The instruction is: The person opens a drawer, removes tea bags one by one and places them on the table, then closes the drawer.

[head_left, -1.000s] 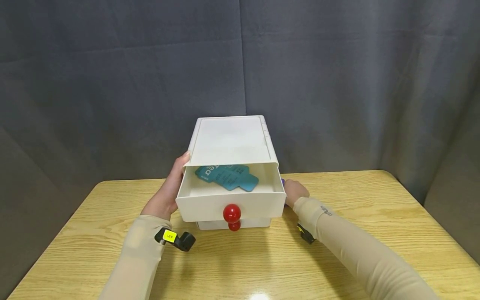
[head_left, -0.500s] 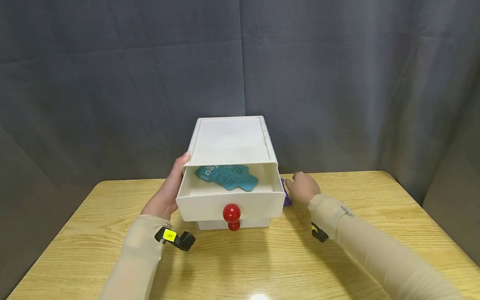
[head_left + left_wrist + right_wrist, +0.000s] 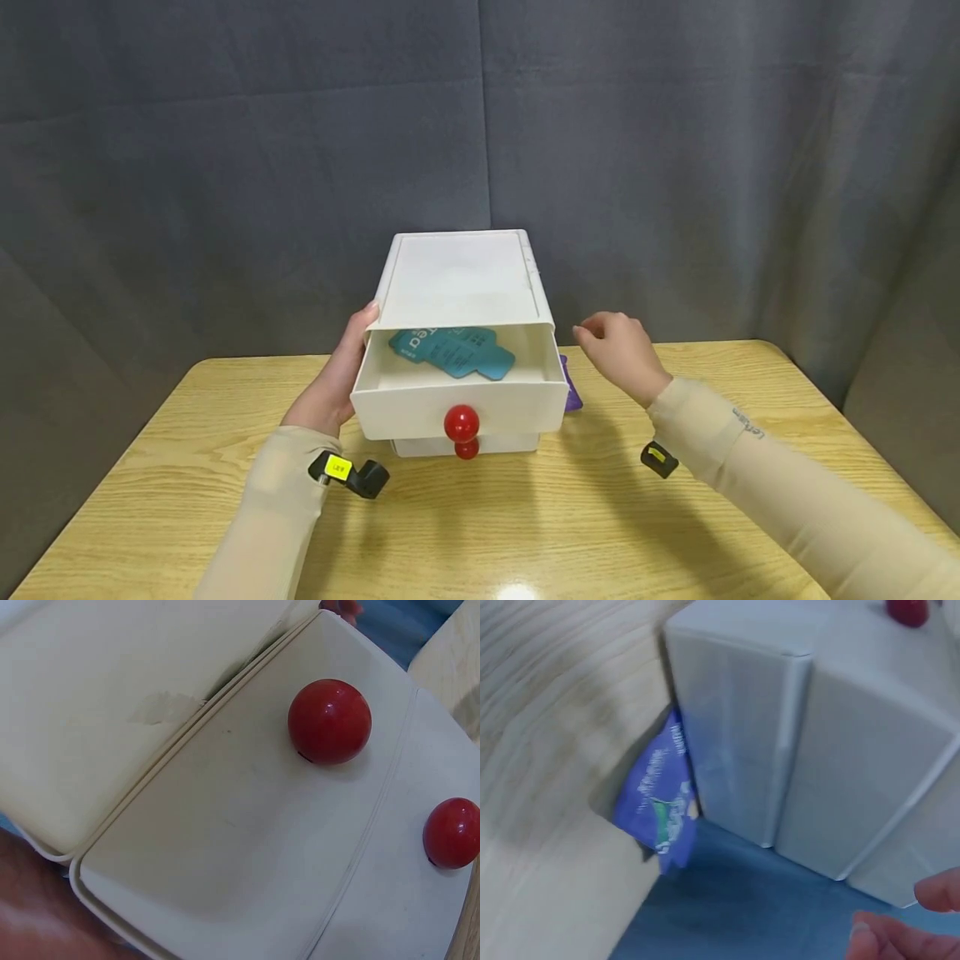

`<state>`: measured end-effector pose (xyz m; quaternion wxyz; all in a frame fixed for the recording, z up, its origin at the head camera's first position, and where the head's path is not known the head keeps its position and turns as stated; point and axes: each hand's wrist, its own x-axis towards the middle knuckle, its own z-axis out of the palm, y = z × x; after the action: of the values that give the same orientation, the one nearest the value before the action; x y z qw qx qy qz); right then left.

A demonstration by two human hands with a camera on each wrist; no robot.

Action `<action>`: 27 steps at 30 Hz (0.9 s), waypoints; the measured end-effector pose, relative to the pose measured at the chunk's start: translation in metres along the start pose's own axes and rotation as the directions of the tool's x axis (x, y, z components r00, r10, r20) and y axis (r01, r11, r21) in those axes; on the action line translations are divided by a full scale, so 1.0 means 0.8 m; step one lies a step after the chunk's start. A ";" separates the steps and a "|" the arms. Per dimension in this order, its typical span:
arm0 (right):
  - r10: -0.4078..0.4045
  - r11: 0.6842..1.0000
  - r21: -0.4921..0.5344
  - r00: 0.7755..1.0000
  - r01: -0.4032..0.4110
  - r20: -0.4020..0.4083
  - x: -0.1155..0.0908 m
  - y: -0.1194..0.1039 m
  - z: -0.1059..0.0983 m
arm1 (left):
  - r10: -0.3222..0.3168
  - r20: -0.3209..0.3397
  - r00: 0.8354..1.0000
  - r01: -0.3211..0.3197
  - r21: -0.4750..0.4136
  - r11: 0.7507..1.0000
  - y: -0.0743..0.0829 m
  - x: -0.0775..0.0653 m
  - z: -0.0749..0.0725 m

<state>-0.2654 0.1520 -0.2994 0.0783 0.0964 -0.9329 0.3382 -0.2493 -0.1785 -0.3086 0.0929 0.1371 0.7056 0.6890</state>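
A white drawer unit (image 3: 461, 279) faces me, its upper drawer (image 3: 408, 417) pulled out and bearing a red ball knob (image 3: 461, 423). Teal printed card packaging marked "Tea" (image 3: 453, 352) lies inside that drawer. My left hand (image 3: 333, 379) rests along the unit's left side, thumb up near the top edge; its other fingers are hidden. My right hand (image 3: 622, 354) hovers to the right, holding nothing, thumb and finger apart in the right wrist view. Against the unit's right side lies a purple packet (image 3: 660, 791), partly hidden by the drawer in the head view.
A second red knob (image 3: 452, 832) sits on the lower drawer, below the upper one. The wooden table (image 3: 450, 533) extends around the unit. A dark grey curtain (image 3: 675, 167) hangs close behind the table's far edge.
My right hand has drawn away from the purple packet, rightward and up, bringing the packet into view beside the unit. The left hand, drawer and teal packaging stay essentially in place.
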 end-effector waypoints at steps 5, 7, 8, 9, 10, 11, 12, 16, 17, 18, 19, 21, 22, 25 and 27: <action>-0.014 1.000 0.013 1.000 0.014 -0.003 -0.006 -0.009 -0.007 | 0.006 0.000 1.000 -0.006 0.002 1.000 0.001 0.000 0.000; -0.019 1.000 0.013 1.000 0.019 -0.008 -0.008 -0.010 -0.008 | 0.004 0.002 1.000 -0.004 0.002 1.000 0.001 -0.001 0.000; -0.023 1.000 0.013 1.000 0.023 -0.011 -0.009 -0.011 -0.009 | 0.003 0.002 1.000 -0.003 0.003 1.000 0.001 -0.001 0.000; -0.028 1.000 0.014 0.999 0.028 -0.016 -0.010 -0.011 -0.009 | 0.002 0.002 1.000 -0.002 0.003 1.000 0.001 -0.001 0.000; -0.032 0.999 0.015 0.999 0.033 -0.021 -0.011 -0.011 -0.009 | 0.002 0.003 1.000 -0.002 0.003 1.000 0.001 -0.002 0.000; -0.035 0.999 0.016 0.999 0.035 -0.025 -0.012 -0.012 -0.010 | 0.003 0.004 1.000 -0.003 0.002 1.000 0.001 -0.002 0.001; -0.040 0.999 0.016 0.999 0.040 -0.030 -0.014 -0.012 -0.011 | 0.003 0.006 1.000 -0.003 0.004 1.000 0.001 -0.002 0.001; -0.056 0.998 0.030 0.997 0.058 -0.045 -0.020 -0.015 -0.016 | -0.001 0.007 1.000 0.001 0.010 1.000 0.001 -0.003 0.001; -0.063 0.997 0.032 0.997 0.065 -0.052 -0.021 -0.016 -0.017 | 0.001 0.009 1.000 -0.001 0.011 1.000 0.001 -0.003 0.002; -0.071 0.997 0.034 0.996 0.073 -0.059 -0.023 -0.017 -0.018 | 0.001 0.008 1.000 -0.001 0.012 1.000 0.001 -0.003 0.002; -0.076 0.996 0.038 0.995 0.078 -0.066 -0.025 -0.019 -0.020 | 0.001 0.008 1.000 -0.001 0.012 1.000 0.001 -0.003 0.002; -0.086 0.995 0.042 0.993 0.089 -0.078 -0.029 -0.021 -0.022 | 0.002 0.008 1.000 -0.002 0.013 1.000 0.002 -0.003 0.002; -0.092 0.994 0.044 0.992 0.095 -0.082 -0.030 -0.023 -0.023 | 0.003 0.006 1.000 -0.003 0.014 1.000 0.002 -0.003 0.002; -0.106 0.992 0.059 0.990 0.112 -0.095 -0.036 -0.027 -0.026 | 0.000 0.005 1.000 0.000 0.017 1.000 0.001 -0.004 0.002; -0.138 0.987 0.068 0.983 0.147 -0.118 -0.038 -0.030 -0.027 | 0.000 0.004 1.000 0.000 0.016 1.000 0.002 -0.004 0.002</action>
<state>-0.2285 0.1516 -0.2750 0.1512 0.1465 -0.9039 0.3722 -0.2460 -0.1782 -0.3076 0.0931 0.1393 0.7110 0.6830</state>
